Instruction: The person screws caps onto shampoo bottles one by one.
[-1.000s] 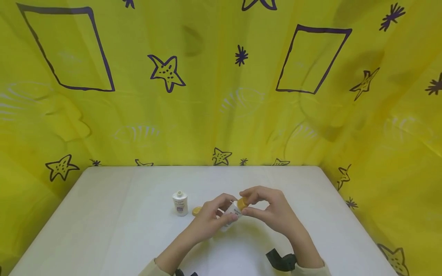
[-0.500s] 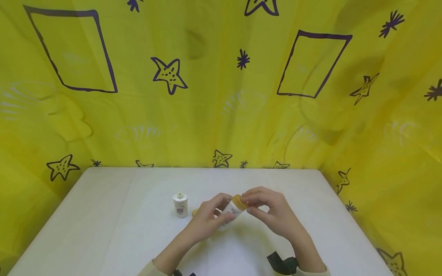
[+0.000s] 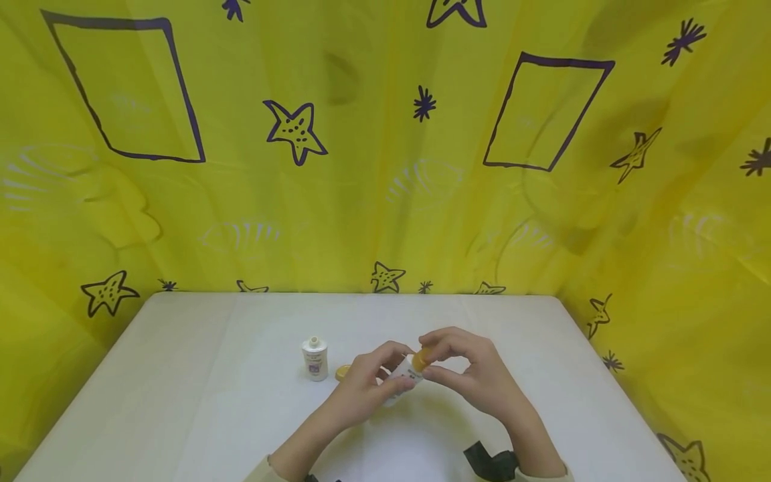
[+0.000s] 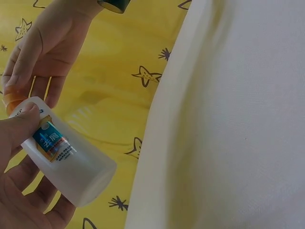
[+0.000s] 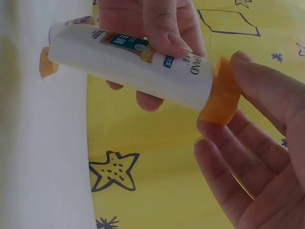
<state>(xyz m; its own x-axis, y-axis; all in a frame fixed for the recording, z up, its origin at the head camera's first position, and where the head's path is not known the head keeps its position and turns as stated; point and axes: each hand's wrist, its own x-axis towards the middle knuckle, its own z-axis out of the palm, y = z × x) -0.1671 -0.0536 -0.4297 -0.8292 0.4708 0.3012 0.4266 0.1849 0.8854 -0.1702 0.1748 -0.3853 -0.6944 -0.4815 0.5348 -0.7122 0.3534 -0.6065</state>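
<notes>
A white bottle (image 5: 128,71) with a blue-green label lies tilted in my left hand (image 3: 363,381), its thumb across the front and its fingers behind. On the bottle's upper end sits an orange-yellow cap (image 5: 222,93). My right hand (image 3: 472,365) pinches this cap between thumb and fingers. The left wrist view shows the bottle's base (image 4: 97,186) pointing away from the right hand. To the left of my hands, a second white bottle (image 3: 314,361) stands upright with its narrow neck uncovered. Beside it lies another orange-yellow cap (image 3: 342,372), partly hidden by the left hand in the head view.
The white table (image 3: 199,381) reaches back to a yellow curtain (image 3: 361,201) with dark star drawings, which also hangs along both sides. A black strap piece (image 3: 492,463) is worn at the right wrist.
Half a second ago the right fingers were looser at the cap's edge and more of the cap showed. They now close over it again, much as one second ago. The left hand keeps its grip.
</notes>
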